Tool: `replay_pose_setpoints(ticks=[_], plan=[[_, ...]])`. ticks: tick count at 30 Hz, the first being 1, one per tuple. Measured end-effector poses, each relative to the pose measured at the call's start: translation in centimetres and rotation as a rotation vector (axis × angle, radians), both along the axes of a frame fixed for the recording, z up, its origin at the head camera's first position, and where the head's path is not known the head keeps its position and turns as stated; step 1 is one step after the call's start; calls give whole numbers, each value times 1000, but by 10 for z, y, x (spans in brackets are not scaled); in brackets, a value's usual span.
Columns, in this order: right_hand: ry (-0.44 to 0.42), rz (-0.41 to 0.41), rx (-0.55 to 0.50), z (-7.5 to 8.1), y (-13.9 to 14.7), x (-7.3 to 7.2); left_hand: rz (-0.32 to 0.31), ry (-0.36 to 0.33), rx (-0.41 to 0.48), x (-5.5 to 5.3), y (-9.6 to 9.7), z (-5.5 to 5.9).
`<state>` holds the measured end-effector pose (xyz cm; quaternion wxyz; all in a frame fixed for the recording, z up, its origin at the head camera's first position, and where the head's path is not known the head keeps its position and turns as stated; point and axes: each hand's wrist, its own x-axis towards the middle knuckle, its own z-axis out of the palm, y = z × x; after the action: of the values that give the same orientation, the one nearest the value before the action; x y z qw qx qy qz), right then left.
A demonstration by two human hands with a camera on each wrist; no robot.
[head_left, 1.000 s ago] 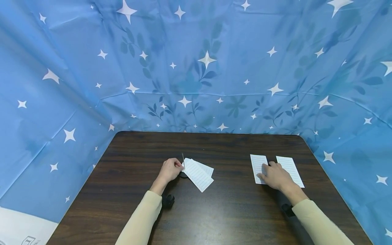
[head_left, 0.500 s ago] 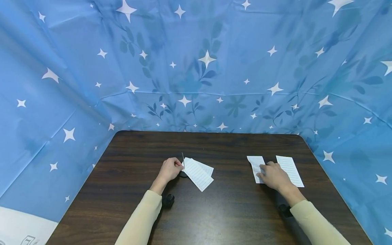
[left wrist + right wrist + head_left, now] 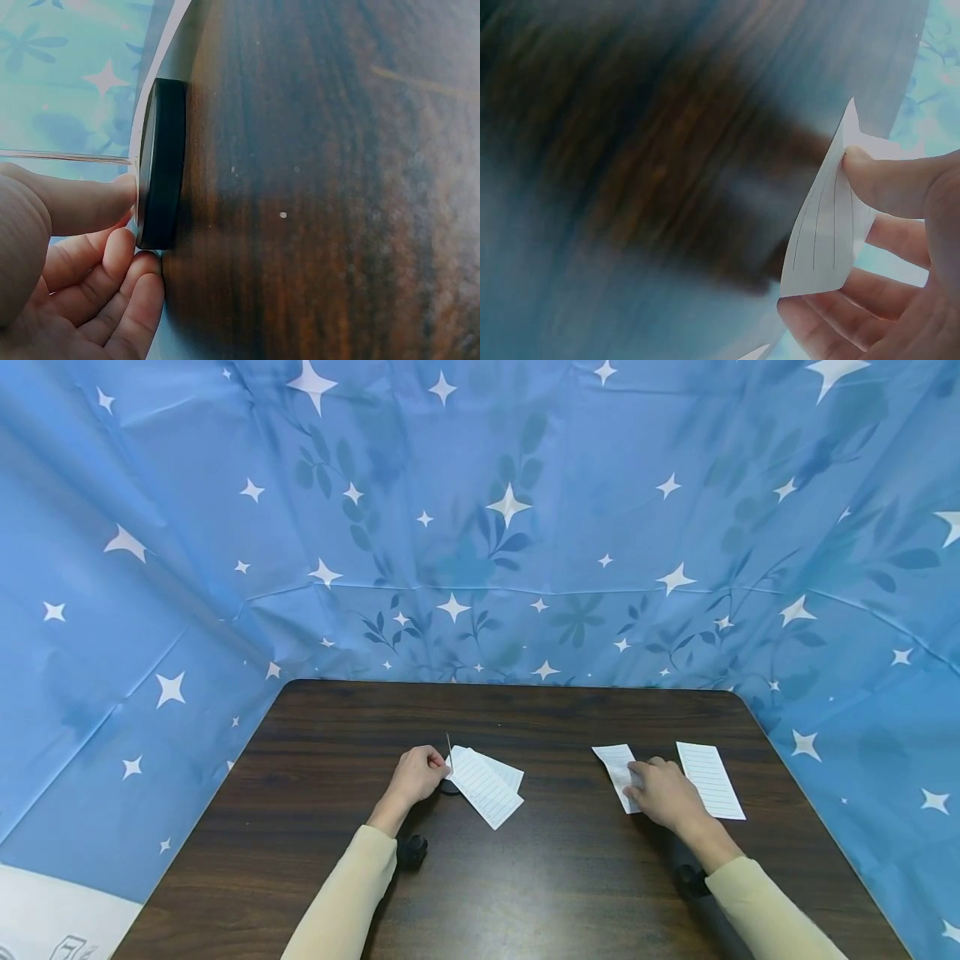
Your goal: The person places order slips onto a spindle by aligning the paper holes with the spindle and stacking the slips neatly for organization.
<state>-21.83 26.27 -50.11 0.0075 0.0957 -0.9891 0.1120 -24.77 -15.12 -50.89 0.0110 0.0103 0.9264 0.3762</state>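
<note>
My left hand (image 3: 417, 775) grips the edge of a paper spike, a thin upright metal rod on a round black base (image 3: 164, 163). Its thumb lies on top, close to the rod (image 3: 67, 156), with the other fingers curled at the base's rim. Two lined paper slips (image 3: 486, 789) are fanned out over the base by the rod. My right hand (image 3: 663, 792) pinches another lined slip (image 3: 826, 225) between thumb and fingers; the slip bends and is lifted off the table in the right wrist view. One more lined slip (image 3: 711, 781) lies flat just right of that hand.
The dark wood table (image 3: 540, 877) carries all of this. A blue curtain with white stars (image 3: 480, 527) hangs behind and along both sides. A white surface with a printed drawing (image 3: 60, 914) shows at the lower left.
My right hand has drawn the pinched slip leftward and bent it up, away from the slip on its right. The left hand and the paper spike have stayed put.
</note>
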Motion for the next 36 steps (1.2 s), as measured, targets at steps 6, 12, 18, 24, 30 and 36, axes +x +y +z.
replay_pose_setpoints(ticks=[6,12,18,24,30,36], plan=[[-62,-51,-123,2,-5,-3,-2,3,-6,0,0,-1],[-124,-93,-230,3,-7,-5,-4,-7,2,0,0,0],[-141,-79,-295,4,-10,-8,-10,-11,11,0,0,0],[-136,-75,-362,3,-14,-7,-11,-4,11,1,0,0],[-172,-104,-443,5,-20,-6,-8,-1,12,0,0,0],[-192,-116,-511,2,-26,-5,-10,-1,12,0,0,-2]])
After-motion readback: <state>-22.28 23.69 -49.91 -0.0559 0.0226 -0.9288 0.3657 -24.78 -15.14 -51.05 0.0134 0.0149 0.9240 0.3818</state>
